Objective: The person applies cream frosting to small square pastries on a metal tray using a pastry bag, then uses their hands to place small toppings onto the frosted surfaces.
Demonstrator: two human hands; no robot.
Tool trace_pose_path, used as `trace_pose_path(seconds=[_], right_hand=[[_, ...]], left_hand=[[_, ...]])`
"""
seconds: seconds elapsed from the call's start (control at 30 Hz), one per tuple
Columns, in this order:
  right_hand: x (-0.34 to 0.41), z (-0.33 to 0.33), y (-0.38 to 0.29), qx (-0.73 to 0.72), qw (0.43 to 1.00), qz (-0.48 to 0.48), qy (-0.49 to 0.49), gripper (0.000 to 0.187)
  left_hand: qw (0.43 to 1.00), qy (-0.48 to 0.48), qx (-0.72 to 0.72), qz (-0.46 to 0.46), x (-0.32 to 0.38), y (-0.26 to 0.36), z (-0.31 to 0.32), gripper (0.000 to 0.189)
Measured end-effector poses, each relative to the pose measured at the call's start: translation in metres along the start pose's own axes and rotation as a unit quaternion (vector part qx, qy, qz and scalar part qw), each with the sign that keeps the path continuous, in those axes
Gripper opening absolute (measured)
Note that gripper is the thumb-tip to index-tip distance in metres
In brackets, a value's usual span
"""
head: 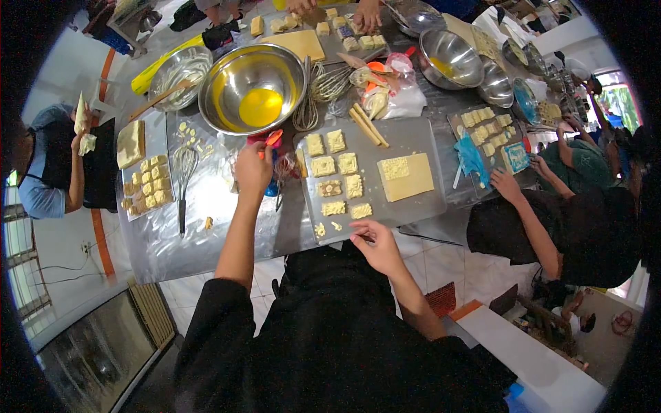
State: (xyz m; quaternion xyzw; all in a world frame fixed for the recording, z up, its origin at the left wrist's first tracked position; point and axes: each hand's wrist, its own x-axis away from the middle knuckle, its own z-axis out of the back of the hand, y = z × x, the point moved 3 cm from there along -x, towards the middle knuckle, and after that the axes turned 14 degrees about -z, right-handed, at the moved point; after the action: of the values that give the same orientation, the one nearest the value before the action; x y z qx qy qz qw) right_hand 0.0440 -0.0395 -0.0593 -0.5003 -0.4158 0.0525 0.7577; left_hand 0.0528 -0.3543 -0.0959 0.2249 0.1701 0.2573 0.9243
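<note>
My left hand (254, 168) grips a small orange-red plastic tool (272, 139), its kind hard to tell, just below a large steel bowl (251, 89) with yellow liquid in it. My right hand (376, 245) hovers at the near edge of a metal tray (369, 139), fingers loosely bent, nothing seen in them. Several small cake pieces (323, 166) topped with piped cream stand in two columns on the tray. Farther right on it lies a flat cake slab (413, 180) with piped cream on one corner. Two small cream blobs (320, 229) are near the tray's lower left corner.
A whisk (183, 165) lies left on the steel table (217, 258), beside another tray of cake pieces (150, 180). Whisks (330, 82), piping bags (377, 100) and bowls (449, 59) crowd the far side. Co-workers stand left and right; one co-worker's hand (506, 185) is near a blue-creamed cake (515, 157).
</note>
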Motion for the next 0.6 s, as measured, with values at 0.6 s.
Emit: trace_pose_path(seconds=[0.6], right_hand=[[-0.025,-0.012,-0.031,0.033,0.996,0.068,-0.041,0.020]], left_hand=[[0.971,0.069,0.199,-0.116,0.008,0.088,0.122,0.014]])
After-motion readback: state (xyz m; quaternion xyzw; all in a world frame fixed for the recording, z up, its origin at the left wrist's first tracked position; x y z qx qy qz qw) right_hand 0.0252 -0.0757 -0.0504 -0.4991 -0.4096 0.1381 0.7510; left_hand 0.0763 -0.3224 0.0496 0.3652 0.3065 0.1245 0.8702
